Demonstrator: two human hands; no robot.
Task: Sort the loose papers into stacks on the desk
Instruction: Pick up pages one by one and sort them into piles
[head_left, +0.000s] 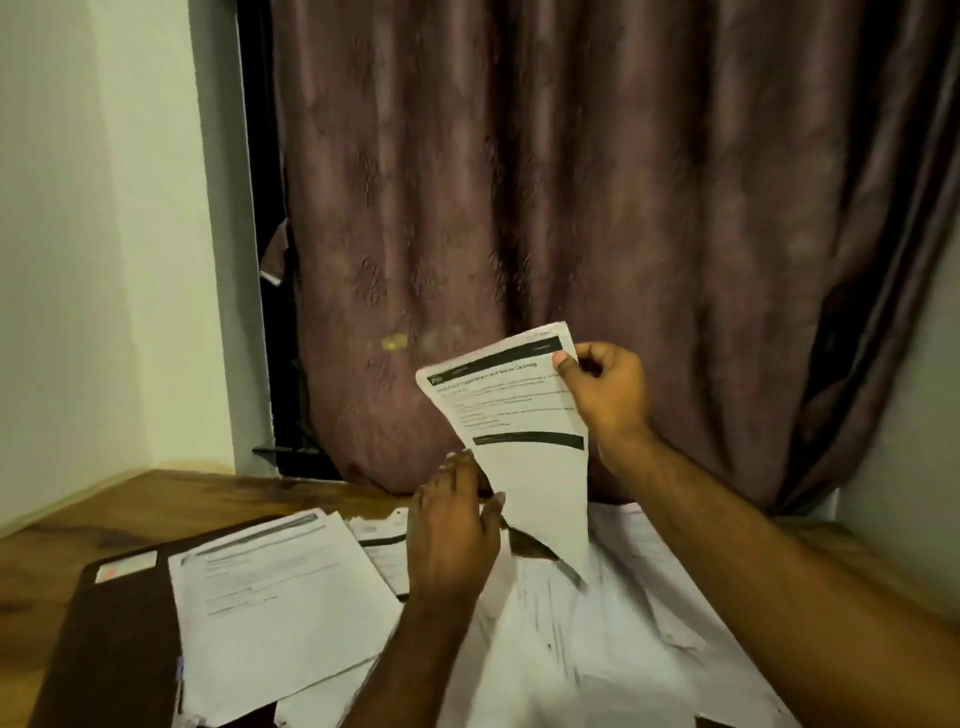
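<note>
A printed sheet (524, 415) with black header bars is held up above the wooden desk (171, 506). My right hand (608, 395) pinches its top right corner, thumb in front. My left hand (452, 530) grips its lower left edge, and the sheet curls between the two hands. On the left lies a stack of printed papers (275, 597), resting partly on a dark folder (119, 629). A loose spread of white papers (623, 639) covers the desk under my right forearm. More printed sheets (384, 545) peek out beside my left hand.
A brownish-purple curtain (597, 208) hangs right behind the desk, touching its far edge. A white wall (93, 234) meets the desk on the left, with a dark window frame (270, 312) beside the curtain. Bare wood shows at the far left corner.
</note>
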